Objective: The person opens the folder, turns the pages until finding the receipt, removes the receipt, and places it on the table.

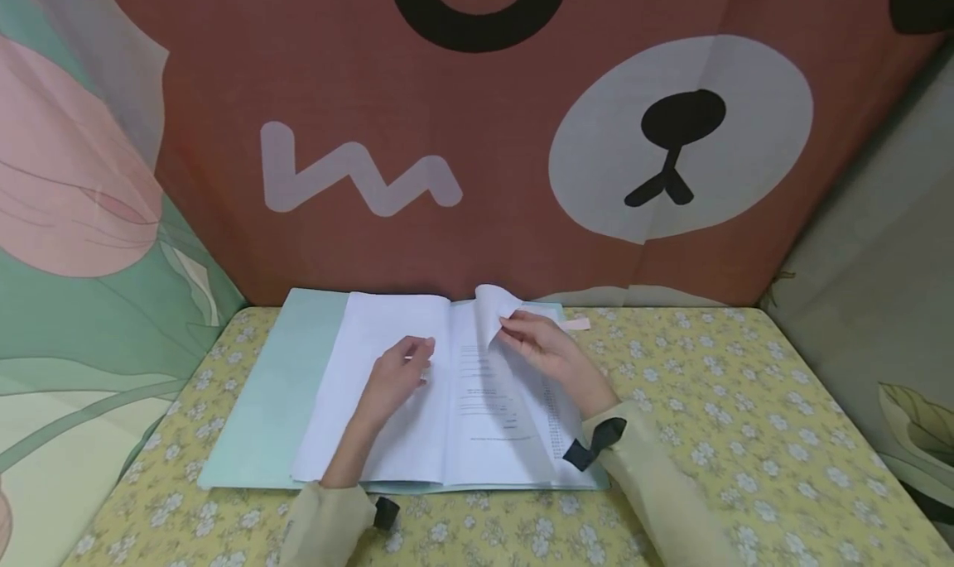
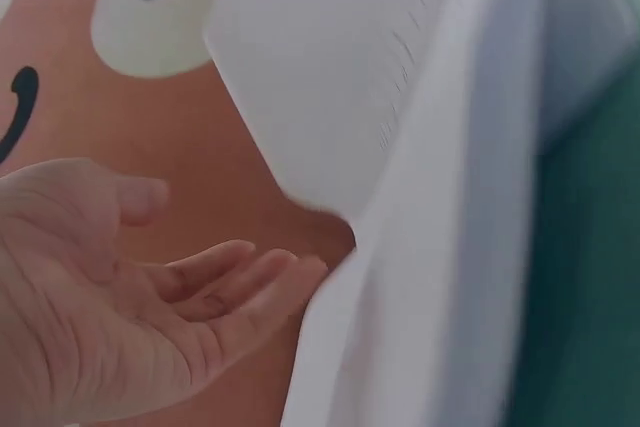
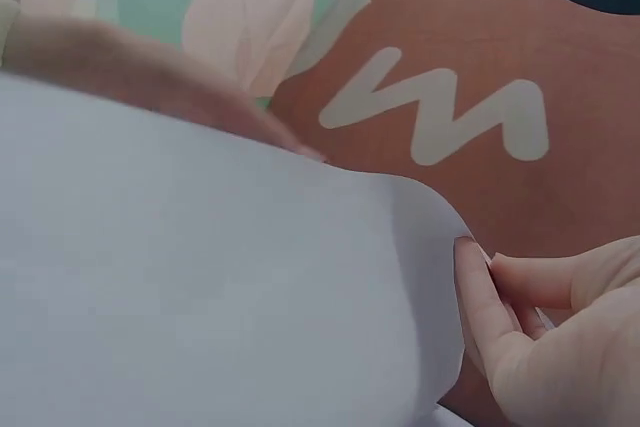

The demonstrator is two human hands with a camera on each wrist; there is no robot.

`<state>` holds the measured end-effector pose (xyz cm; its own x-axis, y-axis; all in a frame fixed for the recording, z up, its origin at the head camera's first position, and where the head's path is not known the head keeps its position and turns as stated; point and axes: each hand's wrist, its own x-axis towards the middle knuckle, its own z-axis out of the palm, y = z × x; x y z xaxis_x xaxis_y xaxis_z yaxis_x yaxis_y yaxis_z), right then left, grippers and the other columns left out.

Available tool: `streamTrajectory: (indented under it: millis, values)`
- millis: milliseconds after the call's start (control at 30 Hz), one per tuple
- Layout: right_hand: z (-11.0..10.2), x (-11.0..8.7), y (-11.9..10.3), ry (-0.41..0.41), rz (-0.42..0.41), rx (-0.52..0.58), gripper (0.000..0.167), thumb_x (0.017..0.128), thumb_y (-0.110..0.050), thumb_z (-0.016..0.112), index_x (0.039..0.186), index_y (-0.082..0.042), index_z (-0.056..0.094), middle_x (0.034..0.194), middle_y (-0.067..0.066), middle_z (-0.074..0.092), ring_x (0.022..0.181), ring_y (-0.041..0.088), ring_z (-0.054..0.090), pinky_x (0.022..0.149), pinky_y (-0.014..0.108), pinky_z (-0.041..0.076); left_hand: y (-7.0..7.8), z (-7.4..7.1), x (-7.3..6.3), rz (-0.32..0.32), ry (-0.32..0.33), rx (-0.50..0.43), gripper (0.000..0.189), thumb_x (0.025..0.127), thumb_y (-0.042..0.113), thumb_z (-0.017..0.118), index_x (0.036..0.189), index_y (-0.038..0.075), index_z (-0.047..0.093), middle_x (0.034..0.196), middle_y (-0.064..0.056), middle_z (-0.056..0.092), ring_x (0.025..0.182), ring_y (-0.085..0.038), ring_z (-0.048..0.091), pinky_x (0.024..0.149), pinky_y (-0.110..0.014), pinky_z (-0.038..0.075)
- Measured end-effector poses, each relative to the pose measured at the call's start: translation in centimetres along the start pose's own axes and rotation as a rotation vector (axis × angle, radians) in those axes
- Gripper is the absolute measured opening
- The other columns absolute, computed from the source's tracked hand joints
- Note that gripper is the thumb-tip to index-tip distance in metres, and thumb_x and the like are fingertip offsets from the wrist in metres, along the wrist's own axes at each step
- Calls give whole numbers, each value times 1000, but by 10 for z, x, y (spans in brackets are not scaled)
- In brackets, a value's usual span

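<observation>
A stack of white printed pages (image 1: 477,434) lies spread in a pale green folder (image 1: 261,401) on the table. My right hand (image 1: 547,350) pinches the top right corner of a sheet (image 1: 492,306) between thumb and fingers, and that corner curls up off the pages. The right wrist view shows this right hand (image 3: 560,332) at the edge of the raised sheet (image 3: 250,267). Over the left-hand pages hovers my left hand (image 1: 398,372), its fingers loosely bent and holding nothing. In the left wrist view the left hand (image 2: 170,297) has its fingertips close to a page edge; touching is unclear.
A yellow flowered cloth (image 1: 701,401) covers the table. A pink tab (image 1: 576,324) sticks out at the folder's upper right. Behind the table hangs a brown cloth (image 1: 507,136) with a bear face, and printed cloths (image 1: 82,219) stand at the sides.
</observation>
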<state>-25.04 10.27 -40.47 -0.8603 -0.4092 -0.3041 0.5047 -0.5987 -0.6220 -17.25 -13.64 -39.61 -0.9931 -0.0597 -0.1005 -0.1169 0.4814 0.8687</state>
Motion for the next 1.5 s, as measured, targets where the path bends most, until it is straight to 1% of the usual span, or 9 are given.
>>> streamTrajectory:
  millis: [100, 200, 467, 833, 967, 1067, 1233, 1333, 1500]
  values:
    - [5, -1, 6, -5, 5, -50, 20, 105, 10, 44, 93, 3, 57, 98, 12, 61, 91, 17, 68, 84, 27, 60, 11, 4, -6, 6, -30, -139, 49, 107, 42, 57, 130, -1, 64, 127, -18, 68, 111, -31, 70, 84, -38, 62]
    - [8, -1, 10, -5, -5, -93, 25, 105, 12, 44, 88, 1, 58, 96, 11, 61, 89, 16, 69, 83, 26, 60, 20, 9, -14, 20, -82, -194, 51, 104, 42, 62, 131, -2, 63, 126, -17, 67, 107, -30, 71, 77, -36, 63]
    - [10, 0, 16, 6, -26, -112, 29, 105, 12, 44, 82, 0, 58, 89, 9, 61, 82, 14, 69, 79, 23, 60, 30, 26, -28, 53, -243, -178, 55, 101, 36, 69, 135, -6, 59, 122, -17, 68, 94, -29, 75, 64, -36, 63]
    - [12, 0, 21, 30, -49, -119, 27, 105, 11, 45, 84, 0, 58, 94, 11, 61, 87, 16, 69, 82, 26, 60, 28, 39, -31, 73, -266, -188, 23, 100, 9, 63, 117, -7, 61, 105, -16, 72, 82, -28, 77, 59, -34, 63]
    - [15, -2, 21, 60, -60, -111, 20, 104, 12, 46, 91, 2, 58, 96, 12, 63, 88, 17, 71, 83, 27, 61, 28, 42, -31, 64, -234, -141, 20, 95, 3, 57, 113, -6, 60, 97, -12, 72, 70, -26, 76, 59, -33, 62]
    - [17, -3, 19, 79, -79, -107, 11, 103, 12, 48, 110, 8, 56, 98, 13, 68, 90, 19, 72, 87, 30, 60, 28, 41, -30, 84, -183, -87, 19, 91, -1, 55, 109, -6, 59, 90, -12, 70, 61, -24, 74, 58, -32, 61]
    - [15, -6, 10, 97, -117, -144, 38, 104, 8, 53, 141, 13, 44, 102, 15, 72, 95, 23, 73, 95, 35, 57, 28, 34, -26, 128, -85, -13, 22, 89, -5, 54, 110, -8, 60, 99, -22, 70, 62, -21, 72, 56, -32, 60]
    - [12, -7, 4, 109, -132, -171, 34, 104, 5, 55, 137, 10, 49, 102, 13, 73, 97, 23, 73, 95, 35, 57, 29, 24, -23, 119, -31, 33, 36, 91, -4, 54, 126, -10, 60, 111, -26, 70, 75, -24, 74, 61, -33, 60]
    - [8, -10, -5, 122, -156, -239, 19, 104, -1, 58, 123, 1, 59, 102, 9, 74, 98, 22, 72, 91, 31, 59, 28, 2, -17, 80, 57, 116, 45, 93, -2, 56, 138, -8, 57, 116, -23, 70, 101, -33, 72, 84, -45, 59]
